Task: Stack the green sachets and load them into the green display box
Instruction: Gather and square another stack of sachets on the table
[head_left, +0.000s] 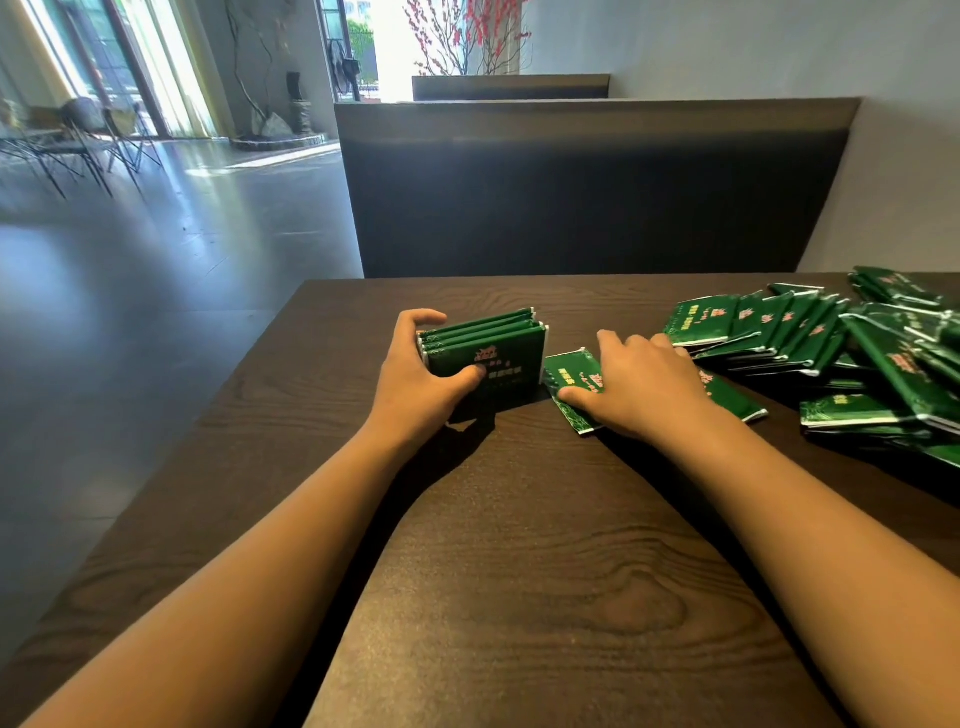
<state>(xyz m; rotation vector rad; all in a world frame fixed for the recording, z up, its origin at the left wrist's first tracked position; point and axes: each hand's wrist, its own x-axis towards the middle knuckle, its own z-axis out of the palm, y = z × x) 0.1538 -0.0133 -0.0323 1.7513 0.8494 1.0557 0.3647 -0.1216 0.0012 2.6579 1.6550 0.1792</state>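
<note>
Several green sachets stand on edge as one upright stack (485, 345) on the dark wooden table (519, 597), left of centre, and I see my left hand (421, 371) gripping it: fingers curl over the far left end, and the thumb presses the printed front face. Just right of the stack, a single sachet (571, 387) lies flat on the table, its near corner close to the stack's right end; whether they touch I cannot tell. My right hand (641, 384) rests on that sachet with fingers spread and fairly straight, palm down, pressing rather than pinching. Further right, a loose pile of sachets (831, 353) fans across the table toward its right edge, many overlapping and tilted, and my right fingertips reach its nearest packets. Behind the table stands a dark padded booth back (592, 197). The green display box is nowhere in my view.
</note>
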